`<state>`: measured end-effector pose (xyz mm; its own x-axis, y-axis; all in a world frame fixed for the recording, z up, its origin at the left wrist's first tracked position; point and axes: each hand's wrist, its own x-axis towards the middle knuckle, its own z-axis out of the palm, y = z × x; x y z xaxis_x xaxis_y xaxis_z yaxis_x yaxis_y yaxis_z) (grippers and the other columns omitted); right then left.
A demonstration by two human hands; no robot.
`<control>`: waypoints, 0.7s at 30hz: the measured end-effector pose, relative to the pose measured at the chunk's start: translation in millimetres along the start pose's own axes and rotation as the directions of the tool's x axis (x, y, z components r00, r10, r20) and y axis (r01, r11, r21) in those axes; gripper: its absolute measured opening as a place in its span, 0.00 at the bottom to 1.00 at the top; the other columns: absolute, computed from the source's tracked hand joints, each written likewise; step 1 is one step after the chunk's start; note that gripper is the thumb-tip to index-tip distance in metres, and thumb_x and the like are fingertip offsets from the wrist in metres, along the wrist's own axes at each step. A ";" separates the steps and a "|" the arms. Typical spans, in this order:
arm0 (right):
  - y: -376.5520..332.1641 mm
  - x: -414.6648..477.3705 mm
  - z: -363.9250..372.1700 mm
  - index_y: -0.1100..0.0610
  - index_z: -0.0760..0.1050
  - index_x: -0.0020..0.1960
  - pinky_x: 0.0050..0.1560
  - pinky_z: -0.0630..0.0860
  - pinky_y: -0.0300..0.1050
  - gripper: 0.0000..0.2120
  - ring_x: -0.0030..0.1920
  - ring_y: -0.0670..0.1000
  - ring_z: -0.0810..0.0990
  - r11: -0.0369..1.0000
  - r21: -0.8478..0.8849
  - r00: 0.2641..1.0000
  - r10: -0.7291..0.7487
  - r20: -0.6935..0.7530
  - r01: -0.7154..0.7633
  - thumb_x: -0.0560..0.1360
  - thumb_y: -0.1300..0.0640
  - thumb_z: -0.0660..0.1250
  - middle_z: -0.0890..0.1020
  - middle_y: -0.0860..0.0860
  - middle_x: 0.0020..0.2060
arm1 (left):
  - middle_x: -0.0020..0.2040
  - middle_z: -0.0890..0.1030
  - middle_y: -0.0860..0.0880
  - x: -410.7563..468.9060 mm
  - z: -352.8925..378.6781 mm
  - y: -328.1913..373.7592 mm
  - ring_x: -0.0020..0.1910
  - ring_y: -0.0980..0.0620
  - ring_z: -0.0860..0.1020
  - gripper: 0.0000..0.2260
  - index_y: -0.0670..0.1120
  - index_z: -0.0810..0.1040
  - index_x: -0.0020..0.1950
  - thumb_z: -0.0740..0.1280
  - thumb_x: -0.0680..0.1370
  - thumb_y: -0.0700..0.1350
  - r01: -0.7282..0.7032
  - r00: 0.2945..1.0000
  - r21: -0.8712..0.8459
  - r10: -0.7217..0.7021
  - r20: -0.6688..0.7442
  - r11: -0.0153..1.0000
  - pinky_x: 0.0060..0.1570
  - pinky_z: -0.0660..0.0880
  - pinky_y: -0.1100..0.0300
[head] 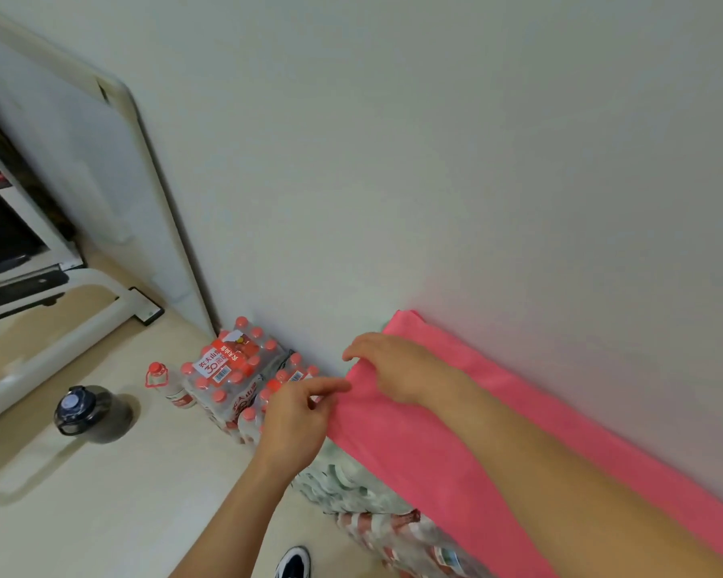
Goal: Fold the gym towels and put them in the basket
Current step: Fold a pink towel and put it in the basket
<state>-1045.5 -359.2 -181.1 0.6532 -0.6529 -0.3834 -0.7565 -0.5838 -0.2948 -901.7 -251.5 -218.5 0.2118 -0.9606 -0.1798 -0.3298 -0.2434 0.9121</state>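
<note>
Still early in the fold. The pink towel [456, 431] lies stretched along the wall on top of shrink-wrapped bottle packs [351, 490]. My left hand [297, 415] pinches the near corner, and my right hand [389, 365] curls over the far corner of the same end. Next up is probably carrying this end over to the other with the edges lined up. No basket in view. The floor pack [226, 369] is full of red-capped bottles.

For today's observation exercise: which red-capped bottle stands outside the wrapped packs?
The lone bottle on the floor between the dark jug and the packs; every other one is bundled in plastic wrap.
</note>
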 end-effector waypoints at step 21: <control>46.0 49.4 -36.1 0.60 0.73 0.48 0.40 0.67 0.47 0.06 0.48 0.59 0.76 0.877 -0.320 0.932 0.319 -0.171 -0.359 0.76 0.65 0.58 0.73 0.57 0.52 | 0.49 0.80 0.66 12.7 -23.6 -36.5 0.49 0.67 0.76 0.16 0.59 0.81 0.48 0.63 0.77 0.37 -0.070 0.979 0.238 0.022 0.201 0.969 0.47 0.70 0.73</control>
<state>-1046.9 -435.8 -182.0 0.3731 -0.8774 -0.3016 -0.8876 -0.4322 0.1595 -865.2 -251.6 -245.4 0.0152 -0.9729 -0.2305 -0.5538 -0.2002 0.8083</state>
